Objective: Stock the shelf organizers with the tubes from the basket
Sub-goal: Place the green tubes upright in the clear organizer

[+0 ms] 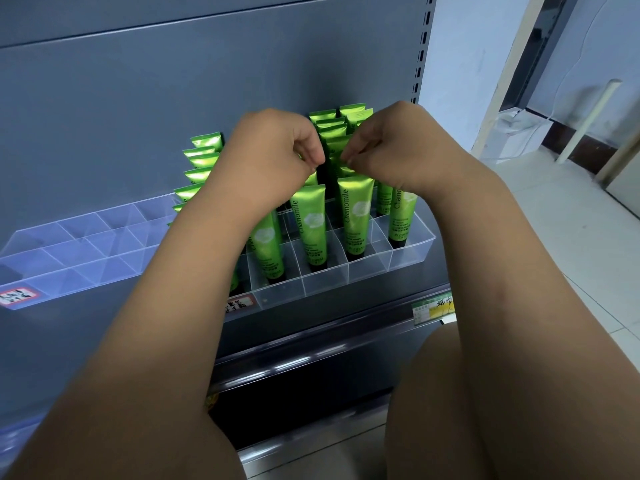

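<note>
So we're crouched in front of the grey shelf (346, 320), and the green tubes (356, 220) all stand upright in the clear organizer (408, 252) on the right side of it — long axis vertical, black caps down in the compartments, flat crimped ends pointing up. The "Chamomile" lettering runs up the length of each tube. They sit in rows going back toward the shelf's rear panel, one per cell as far as we can tell, and the front row of cells nearest us has nothing in it.

Our left hand (277, 157) and right hand (384, 150) are both up over the middle rows, knuckles toward us, fingers curled in tight with the fingertips pinched together. The two hands nearly meet, just a narrow gap between them. The fingertips come down right at the crimped tops of the tubes in the middle, but whether each hand actually pinches a tube or only touches one — we honestly can't tell, the fingers hide that bit. Both forearms cross in front of the left part of the organizer and cover some tubes there.

Off to the left on the same shelf there's a second clear organizer (79, 251), divided into cells with no tubes in them. A red-and-white label (16, 295) sits at its front edge, and a yellow-green price tag (433, 308) sticks on the shelf rail at the right.
</note>
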Available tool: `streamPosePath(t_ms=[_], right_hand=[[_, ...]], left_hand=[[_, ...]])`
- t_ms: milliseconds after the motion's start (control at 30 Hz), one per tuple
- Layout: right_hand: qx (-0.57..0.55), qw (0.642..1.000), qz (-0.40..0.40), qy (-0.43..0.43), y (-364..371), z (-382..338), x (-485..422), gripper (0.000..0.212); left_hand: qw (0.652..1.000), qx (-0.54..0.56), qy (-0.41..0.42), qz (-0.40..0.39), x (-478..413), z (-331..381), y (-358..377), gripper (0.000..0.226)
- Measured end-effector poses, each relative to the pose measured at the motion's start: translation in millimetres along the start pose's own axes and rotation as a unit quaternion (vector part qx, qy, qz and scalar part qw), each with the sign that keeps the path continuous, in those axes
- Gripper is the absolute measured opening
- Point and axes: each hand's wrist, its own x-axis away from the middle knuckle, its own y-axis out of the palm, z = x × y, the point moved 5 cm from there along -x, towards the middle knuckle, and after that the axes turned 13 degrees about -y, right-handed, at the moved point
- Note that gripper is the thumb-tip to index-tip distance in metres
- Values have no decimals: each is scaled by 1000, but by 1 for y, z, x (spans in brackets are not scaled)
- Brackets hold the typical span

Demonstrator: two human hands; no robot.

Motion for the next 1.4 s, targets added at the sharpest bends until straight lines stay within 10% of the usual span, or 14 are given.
streamPosePath(t_ms=[1400], right_hand=[[2, 999, -2, -50, 13, -30, -5, 15]], left_hand=[[998, -50, -39, -28, -1, -5, -2, 17]])
